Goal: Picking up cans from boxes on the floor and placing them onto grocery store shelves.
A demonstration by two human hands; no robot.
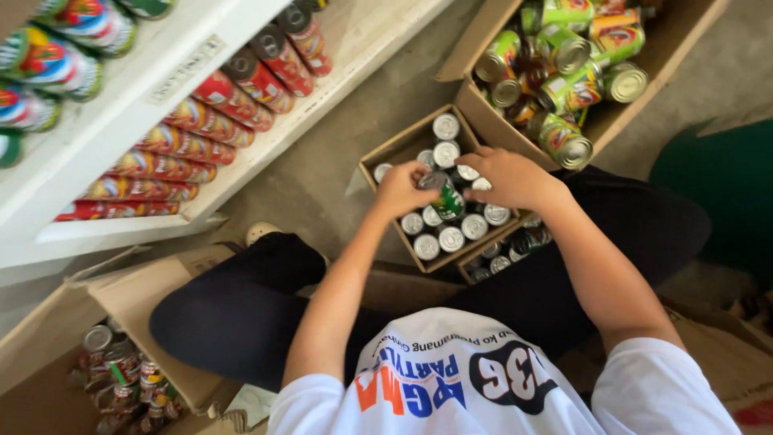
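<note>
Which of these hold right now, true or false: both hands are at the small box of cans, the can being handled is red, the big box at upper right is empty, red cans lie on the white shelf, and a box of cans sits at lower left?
1. Both hands are at the small box of cans. True: the left hand and right hand are over it.
2. The can being handled is red. False: the can between the hands is green.
3. The big box at upper right is empty. False: it holds green-labelled cans lying loose.
4. Red cans lie on the white shelf. True.
5. A box of cans sits at lower left. True.
</note>
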